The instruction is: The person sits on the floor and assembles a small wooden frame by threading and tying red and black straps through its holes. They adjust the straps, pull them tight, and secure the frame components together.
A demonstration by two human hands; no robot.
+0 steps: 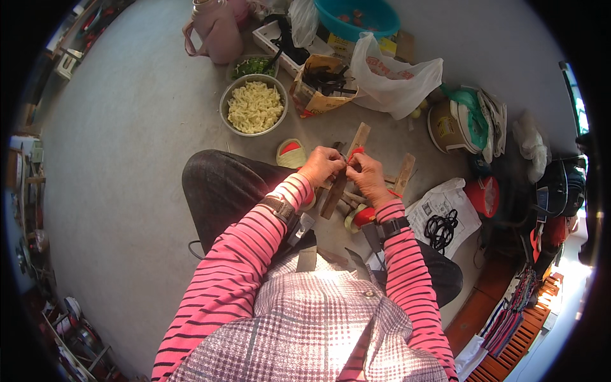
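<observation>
Wooden bar [333,198] beneath — left hand [320,167], right hand [369,176] angled inward, fingers [333,159] bunched near red piece [358,151] — can't tell what's pinched.

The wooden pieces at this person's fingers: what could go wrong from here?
The left hand and right hand are close together at the wooden pieces, so a slip might nip a finger. The uncovered bowl near the slipper might get kicked. The coiled black cord could snag a foot.
</observation>
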